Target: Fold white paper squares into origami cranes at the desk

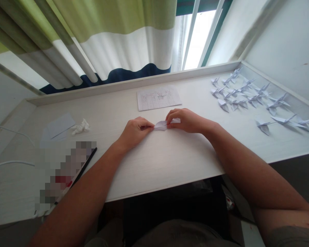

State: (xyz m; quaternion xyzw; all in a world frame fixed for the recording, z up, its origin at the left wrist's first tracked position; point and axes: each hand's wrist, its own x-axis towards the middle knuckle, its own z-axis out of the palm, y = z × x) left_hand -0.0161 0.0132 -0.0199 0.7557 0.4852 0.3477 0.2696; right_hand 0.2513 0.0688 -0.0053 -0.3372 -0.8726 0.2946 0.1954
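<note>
A small folded piece of white paper (160, 126) is held just over the middle of the white desk (144, 164). My left hand (137, 130) pinches its left end between thumb and fingertips. On the other side, my right hand (182, 120) grips the paper near its right end, fingers curled over it; part of the paper shows beneath them. Folded white paper cranes (231, 94) stand in rows at the desk's right side, away from both hands.
A printed sheet with a table (158, 97) lies behind my hands. To the left are loose white sheets (59, 125), a crumpled tissue (80, 127) and a blurred-out flat object with a black edge (87, 164). White cables (12, 163) cross the left edge. A raised rim (134, 81) runs along the back.
</note>
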